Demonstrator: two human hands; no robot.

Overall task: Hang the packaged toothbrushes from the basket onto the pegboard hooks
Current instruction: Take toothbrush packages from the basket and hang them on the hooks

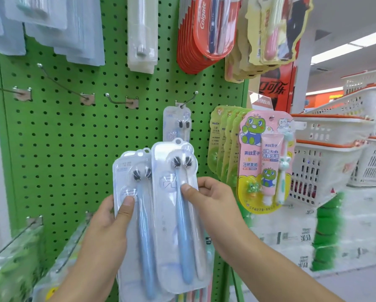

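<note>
Two packs in hand: my left hand (113,216) pinches spare pack (137,214); right hand (213,199) pinches front pack (178,214), probably for the hook (188,99).

Two clear blister toothbrush packs are being held upright in front of the green pegboard (73,131). The front pack (174,214), holding a blue brush and a pale beige one with dark bristle heads up, is overlapping the right edge of the rear pack (130,205), which is showing a blue brush. Both are sitting just below the hook (189,99), hang holes uppermost. A third matching pack (177,123) is already hanging on that hook, flat against the board. Three neighbouring hooks (117,100) to the left are standing bare.
</note>
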